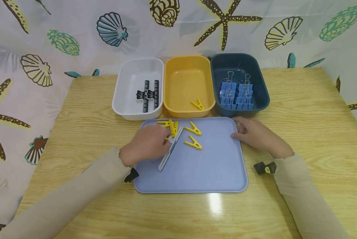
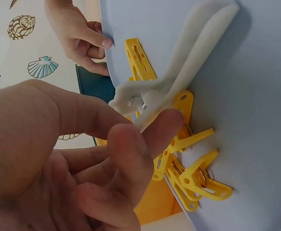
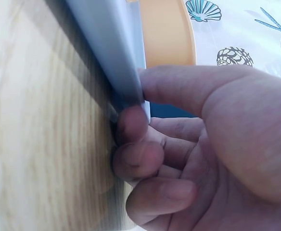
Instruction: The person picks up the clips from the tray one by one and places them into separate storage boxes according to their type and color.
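My left hand pinches the small handle end of a long white clip with dark print on its wide jaw. The clip slants over the left half of the lavender tray; in the left wrist view its white side shows. Close by the fingers lie several yellow clothespins, some heaped together and partly hidden by the hand. At the tray's far right corner, my right hand grips the rim. The right wrist view shows the thumb on the rim and curled fingertips against its outer side.
Behind the tray stand three bins side by side. The white bin holds two piano-key-patterned clips. One yellow clothespin lies in the yellow bin. Several blue binder clips stand in the dark blue bin.
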{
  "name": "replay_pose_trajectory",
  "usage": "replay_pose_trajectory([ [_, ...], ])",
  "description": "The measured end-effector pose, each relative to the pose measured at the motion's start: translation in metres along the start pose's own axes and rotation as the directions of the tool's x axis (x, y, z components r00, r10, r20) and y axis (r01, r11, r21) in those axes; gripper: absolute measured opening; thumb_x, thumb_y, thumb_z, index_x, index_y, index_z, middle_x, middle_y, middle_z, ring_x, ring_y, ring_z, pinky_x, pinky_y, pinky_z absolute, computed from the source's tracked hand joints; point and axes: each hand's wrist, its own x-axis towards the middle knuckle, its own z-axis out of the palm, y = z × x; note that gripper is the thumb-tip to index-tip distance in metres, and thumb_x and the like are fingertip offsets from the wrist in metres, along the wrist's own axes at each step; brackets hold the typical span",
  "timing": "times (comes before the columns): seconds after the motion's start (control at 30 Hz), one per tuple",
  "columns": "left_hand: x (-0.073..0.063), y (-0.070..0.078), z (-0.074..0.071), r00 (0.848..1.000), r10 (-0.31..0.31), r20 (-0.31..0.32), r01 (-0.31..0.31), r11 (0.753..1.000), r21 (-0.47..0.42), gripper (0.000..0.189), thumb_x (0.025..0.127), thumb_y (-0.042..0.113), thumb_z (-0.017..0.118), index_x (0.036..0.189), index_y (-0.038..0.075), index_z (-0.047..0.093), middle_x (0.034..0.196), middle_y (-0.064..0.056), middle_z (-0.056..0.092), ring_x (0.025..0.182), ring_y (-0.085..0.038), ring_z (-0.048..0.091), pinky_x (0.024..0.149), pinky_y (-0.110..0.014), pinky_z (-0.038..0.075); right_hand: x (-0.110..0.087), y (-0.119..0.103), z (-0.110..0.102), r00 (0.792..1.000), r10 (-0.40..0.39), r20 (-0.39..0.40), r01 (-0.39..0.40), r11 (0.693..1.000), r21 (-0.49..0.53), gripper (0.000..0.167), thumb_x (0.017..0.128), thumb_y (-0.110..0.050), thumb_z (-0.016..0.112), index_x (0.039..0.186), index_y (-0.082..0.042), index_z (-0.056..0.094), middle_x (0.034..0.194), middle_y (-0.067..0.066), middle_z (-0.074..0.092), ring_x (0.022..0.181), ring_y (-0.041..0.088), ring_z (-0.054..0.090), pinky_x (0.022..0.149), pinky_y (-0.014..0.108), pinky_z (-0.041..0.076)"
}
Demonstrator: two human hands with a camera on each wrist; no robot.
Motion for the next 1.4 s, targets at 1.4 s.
replay_pose_trajectory([
  [1.4,0.0029,0.0017,-0.0100,0.998,-0.062,0.019,0.060,0.995,0.085,0.044,0.087,0.037,0.065,0.055,0.017,0.043,0.050,0.006,0.032,0.046,-0.013,0.041,0.042,-0.025,0.026,-0.0012,-0.0010,-0.0009,1.000,0.009,0.004,-0.009,1.000,0.000,0.053,0.092,-0.021,0.064,0.136,0.002,0.046,0.073,0.004,0.055,0.063,0.015,0.048,0.055,0.027,0.038],
])
